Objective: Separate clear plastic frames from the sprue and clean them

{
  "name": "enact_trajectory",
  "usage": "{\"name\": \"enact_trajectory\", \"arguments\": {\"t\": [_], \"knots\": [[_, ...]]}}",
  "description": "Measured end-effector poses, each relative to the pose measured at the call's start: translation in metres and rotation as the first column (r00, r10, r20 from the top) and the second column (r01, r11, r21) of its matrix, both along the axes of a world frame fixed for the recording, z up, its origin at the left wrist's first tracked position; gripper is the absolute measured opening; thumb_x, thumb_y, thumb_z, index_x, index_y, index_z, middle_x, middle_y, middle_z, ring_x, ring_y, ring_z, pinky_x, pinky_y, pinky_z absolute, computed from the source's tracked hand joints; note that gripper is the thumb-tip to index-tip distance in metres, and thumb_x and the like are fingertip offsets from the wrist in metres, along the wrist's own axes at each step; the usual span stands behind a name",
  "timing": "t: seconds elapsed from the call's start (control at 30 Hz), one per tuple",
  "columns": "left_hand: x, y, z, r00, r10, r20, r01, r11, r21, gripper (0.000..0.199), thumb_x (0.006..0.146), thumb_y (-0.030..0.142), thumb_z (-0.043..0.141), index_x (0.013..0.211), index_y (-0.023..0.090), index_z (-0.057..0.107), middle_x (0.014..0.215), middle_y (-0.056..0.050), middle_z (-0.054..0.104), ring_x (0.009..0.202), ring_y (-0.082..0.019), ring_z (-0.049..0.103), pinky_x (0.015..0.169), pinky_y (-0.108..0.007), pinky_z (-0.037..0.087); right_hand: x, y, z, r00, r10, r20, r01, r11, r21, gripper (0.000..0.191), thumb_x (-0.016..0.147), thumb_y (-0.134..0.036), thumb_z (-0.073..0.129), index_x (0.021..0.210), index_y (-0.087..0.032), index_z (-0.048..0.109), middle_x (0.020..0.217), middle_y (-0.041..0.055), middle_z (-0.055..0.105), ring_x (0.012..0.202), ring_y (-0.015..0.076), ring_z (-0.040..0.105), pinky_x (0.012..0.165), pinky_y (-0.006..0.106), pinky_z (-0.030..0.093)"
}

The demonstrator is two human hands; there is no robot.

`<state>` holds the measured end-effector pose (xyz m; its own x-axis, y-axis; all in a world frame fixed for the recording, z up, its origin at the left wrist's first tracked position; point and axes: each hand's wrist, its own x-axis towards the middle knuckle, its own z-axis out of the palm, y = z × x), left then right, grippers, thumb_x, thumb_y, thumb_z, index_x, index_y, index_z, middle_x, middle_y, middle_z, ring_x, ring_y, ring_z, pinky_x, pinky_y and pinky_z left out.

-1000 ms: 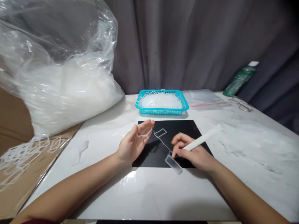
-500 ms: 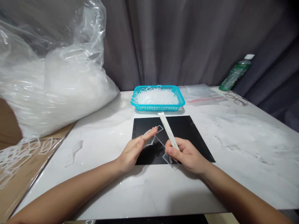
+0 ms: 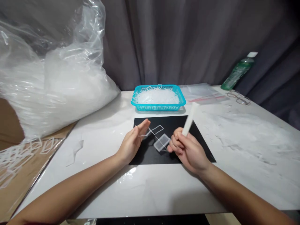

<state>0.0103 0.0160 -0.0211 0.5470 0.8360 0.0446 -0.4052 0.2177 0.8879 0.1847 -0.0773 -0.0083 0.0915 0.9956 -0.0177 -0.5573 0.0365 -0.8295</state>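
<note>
My left hand is at the left of a black mat, fingers long and pressed together. A thin white plastic frame comes out from its fingers, one slim strand stretching toward my right hand. My right hand is closed around a flat white stick, which points up and slightly right. Beside its fingertips a small translucent rectangular piece shows over the mat; whether the fingers touch it, I cannot tell.
Behind the mat stands a blue basket heaped with white pieces. A large clear bag bulges at left, above loose white frames on cardboard. Flat plastic bags, glasses and a green bottle lie or stand back right.
My right hand has moved right and turned, swinging the stick from leaning left to leaning right. My left hand has shifted slightly left. The translucent piece now shows more fully between the hands.
</note>
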Motion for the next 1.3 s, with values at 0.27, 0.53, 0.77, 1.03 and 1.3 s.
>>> {"name": "enact_trajectory", "arguments": {"t": [0.27, 0.53, 0.77, 1.03, 1.3], "knots": [[-0.010, -0.035, 0.002, 0.962, -0.187, -0.201, 0.229, 0.950, 0.213, 0.044, 0.095, 0.050, 0.042, 0.131, 0.029, 0.055, 0.145, -0.002, 0.044, 0.141, -0.025, 0.029, 0.120, -0.042, 0.015, -0.009, 0.000, -0.015, 0.899, 0.188, 0.396, -0.113, 0.972, -0.205, 0.028, 0.081, -0.045, 0.065, 0.083, -0.018, 0.057, 0.048, -0.0100, 0.033, 0.041, 0.0059, 0.028, 0.041, 0.021, 0.023], [-0.003, -0.004, 0.008, 0.998, 0.062, -0.017, -0.060, 0.992, 0.113, 0.040, 0.091, 0.048, 0.052, 0.122, 0.025, 0.063, 0.140, -0.003, 0.050, 0.140, -0.024, 0.031, 0.119, -0.041, 0.018, -0.013, -0.009, -0.009, 0.728, 0.143, 0.670, -0.142, 0.988, -0.057, 0.027, 0.087, -0.037, 0.058, 0.068, -0.017, 0.057, 0.058, -0.0029, 0.047, 0.054, 0.0099, 0.041, 0.052, 0.025, 0.032], [-0.007, -0.016, 0.011, 0.995, -0.103, -0.003, 0.101, 0.975, 0.197, 0.039, 0.096, 0.044, 0.042, 0.124, 0.024, 0.061, 0.140, -0.002, 0.050, 0.139, -0.022, 0.033, 0.119, -0.039, 0.020, 0.012, -0.003, -0.004, 0.446, -0.111, 0.888, -0.154, 0.968, 0.198, 0.027, 0.093, -0.019, 0.044, 0.105, -0.023, 0.068, 0.089, 0.0051, 0.060, 0.079, 0.0169, 0.057, 0.071, 0.032, 0.047], [-0.012, -0.024, 0.012, 0.987, -0.117, -0.111, 0.142, 0.956, 0.256, 0.040, 0.094, 0.041, 0.048, 0.130, 0.024, 0.057, 0.144, -0.004, 0.045, 0.141, -0.027, 0.028, 0.120, -0.045, 0.014, 0.025, -0.010, 0.003, 0.085, -0.267, 0.960, -0.264, 0.923, 0.280, 0.036, 0.094, -0.036, 0.043, 0.126, -0.031, 0.058, 0.116, 0.0109, 0.046, 0.108, 0.0283, 0.042, 0.092, 0.053, 0.041], [-0.015, -0.031, 0.019, 0.974, -0.114, -0.198, 0.185, 0.903, 0.388, 0.040, 0.093, 0.032, 0.051, 0.132, 0.027, 0.054, 0.146, 0.000, 0.042, 0.142, -0.025, 0.024, 0.120, -0.040, 0.014, 0.006, -0.013, 0.000, 0.857, 0.152, 0.492, -0.141, 0.988, -0.059, 0.027, 0.093, -0.048, 0.047, 0.099, -0.023, 0.057, 0.069, -0.0020, 0.052, 0.059, 0.0120, 0.054, 0.057, 0.027, 0.045]]}}
